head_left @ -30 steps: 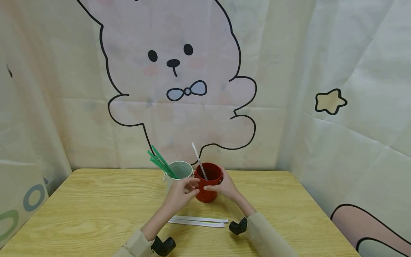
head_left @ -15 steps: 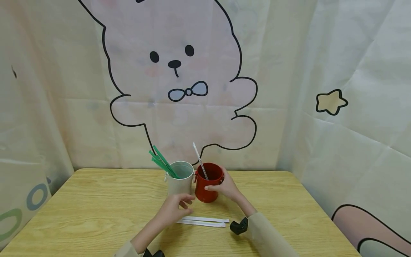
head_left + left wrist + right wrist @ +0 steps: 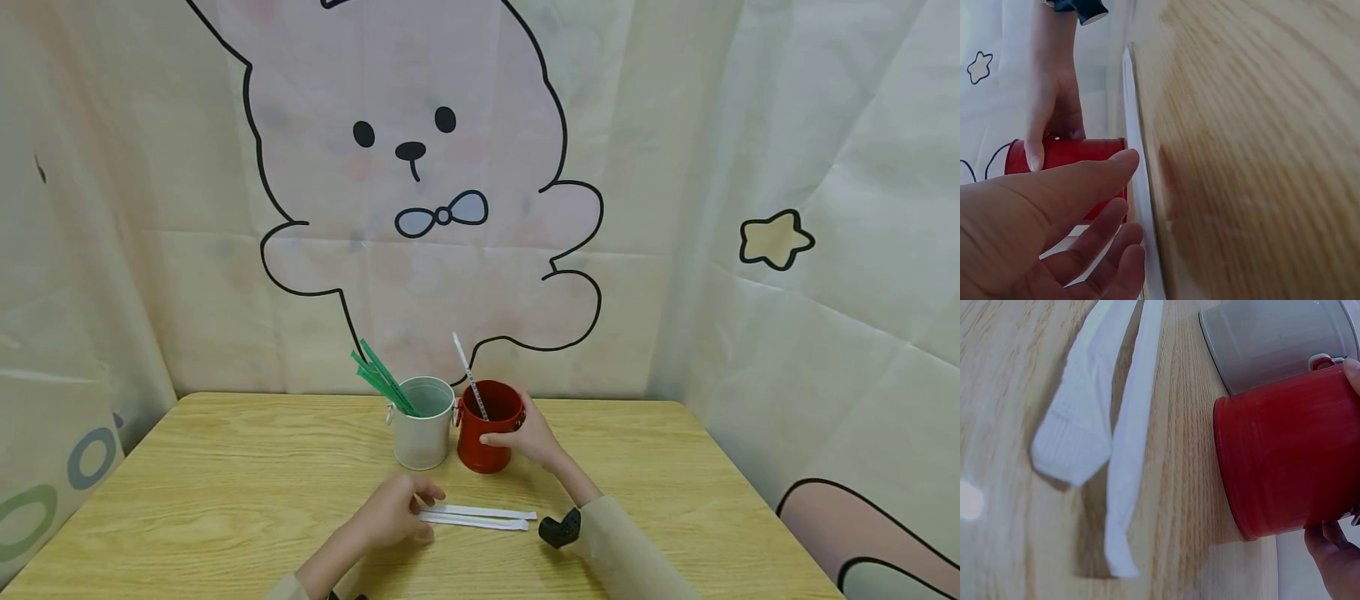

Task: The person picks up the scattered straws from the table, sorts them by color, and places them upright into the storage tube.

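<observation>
My right hand [image 3: 534, 432] grips the red bucket [image 3: 480, 460] at its right side, thumb across the front. A single white wrapped straw [image 3: 468, 375] with dark print leans inside that bucket. My left hand [image 3: 392, 512] hovers at the left end of two white paper-wrapped straws [image 3: 480, 522] lying on the table. In the left wrist view, the left hand's thumb and fingers [image 3: 1072, 184] are apart and loosely bent beside the wrapped straw [image 3: 1137, 125], without a visible pinch. The right wrist view has the straws' right ends [image 3: 1072, 444] close to the camera.
Left of the red bucket stands a white metal bucket [image 3: 420, 442], holding several green wrapped straws [image 3: 384, 379]. Both stand upright near the back of the wooden table [image 3: 247, 475]. Behind hangs a curtain [image 3: 465, 275] with a cartoon bear print.
My left hand has moved from the front of the two buckets down and left to the straws on the table. My right hand stays on the red bucket.
</observation>
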The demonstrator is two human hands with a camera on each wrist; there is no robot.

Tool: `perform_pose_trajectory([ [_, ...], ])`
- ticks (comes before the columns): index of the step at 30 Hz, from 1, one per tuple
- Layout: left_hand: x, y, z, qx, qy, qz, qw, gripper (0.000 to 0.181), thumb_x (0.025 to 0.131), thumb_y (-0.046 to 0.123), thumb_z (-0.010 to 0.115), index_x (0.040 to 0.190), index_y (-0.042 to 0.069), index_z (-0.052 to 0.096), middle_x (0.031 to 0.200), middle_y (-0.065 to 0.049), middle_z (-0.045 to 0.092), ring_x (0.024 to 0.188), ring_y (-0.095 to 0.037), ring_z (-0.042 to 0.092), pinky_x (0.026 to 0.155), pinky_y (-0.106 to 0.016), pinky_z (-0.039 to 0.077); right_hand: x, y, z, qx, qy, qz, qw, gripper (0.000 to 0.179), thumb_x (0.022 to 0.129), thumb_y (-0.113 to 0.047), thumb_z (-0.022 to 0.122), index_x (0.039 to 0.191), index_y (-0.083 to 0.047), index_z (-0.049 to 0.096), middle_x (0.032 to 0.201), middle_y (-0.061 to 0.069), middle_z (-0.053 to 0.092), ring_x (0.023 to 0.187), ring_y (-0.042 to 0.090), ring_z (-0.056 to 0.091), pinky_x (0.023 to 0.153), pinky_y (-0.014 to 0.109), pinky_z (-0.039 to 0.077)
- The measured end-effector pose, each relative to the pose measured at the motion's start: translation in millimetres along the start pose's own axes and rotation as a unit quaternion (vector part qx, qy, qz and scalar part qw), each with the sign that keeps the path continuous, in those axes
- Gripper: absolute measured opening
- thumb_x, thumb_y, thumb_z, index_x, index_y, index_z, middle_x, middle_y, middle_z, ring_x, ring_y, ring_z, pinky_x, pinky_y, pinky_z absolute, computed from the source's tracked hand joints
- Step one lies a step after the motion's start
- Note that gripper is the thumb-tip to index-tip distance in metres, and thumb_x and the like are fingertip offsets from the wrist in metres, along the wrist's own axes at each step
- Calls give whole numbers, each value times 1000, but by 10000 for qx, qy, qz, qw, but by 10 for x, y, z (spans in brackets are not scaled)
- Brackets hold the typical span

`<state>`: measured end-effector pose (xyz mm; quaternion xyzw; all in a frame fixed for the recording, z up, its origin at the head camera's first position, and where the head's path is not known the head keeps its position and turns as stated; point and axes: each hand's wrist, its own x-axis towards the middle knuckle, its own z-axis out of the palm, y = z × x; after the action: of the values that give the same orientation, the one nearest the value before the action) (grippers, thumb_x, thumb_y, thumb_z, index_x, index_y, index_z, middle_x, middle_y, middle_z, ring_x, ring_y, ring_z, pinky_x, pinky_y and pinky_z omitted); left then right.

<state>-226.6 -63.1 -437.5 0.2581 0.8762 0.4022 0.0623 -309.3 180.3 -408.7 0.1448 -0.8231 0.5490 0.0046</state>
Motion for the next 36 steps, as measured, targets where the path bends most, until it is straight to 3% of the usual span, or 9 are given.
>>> perform_pose_trajectory([
  [6,-38,-18,36,265,-100,-98,9996,28,68,4,73,95,9,68,87,4,65,69,-5,50,59,-18,42,1,9,0,-44,18,4,10000,85,66,-17,80,136,-10,32,133,10,46,121,28,44,96,43,45],
  [18,-35,26,92,977,422,142,9942,19,68,3,71,84,13,69,80,4,65,67,-5,54,58,-18,42,5,34,2,6,-14,-5,10000,84,66,-19,80,135,-13,32,132,6,47,120,24,44,95,42,45],
  [24,0,26,102,1198,491,147,9915,13,70,6,72,81,13,70,78,5,66,67,-4,55,58,-19,44,2,26,0,-10,-8,-14,10000,85,66,-19,81,135,-14,32,132,6,47,120,24,44,96,42,45],
  [31,17,29,117,1929,643,279,9787,9,70,13,74,78,16,72,76,7,66,71,-6,59,57,-24,45,10,47,1,19,-14,-61,10000,85,65,-18,81,135,-13,33,131,6,48,119,24,45,96,41,45],
  [36,33,26,124,2004,617,260,9774,6,71,15,73,76,18,71,73,9,64,68,-4,56,54,-25,42,13,45,-4,50,-37,-77,10000,85,66,-17,81,135,-13,32,132,6,47,120,24,45,96,41,45],
])
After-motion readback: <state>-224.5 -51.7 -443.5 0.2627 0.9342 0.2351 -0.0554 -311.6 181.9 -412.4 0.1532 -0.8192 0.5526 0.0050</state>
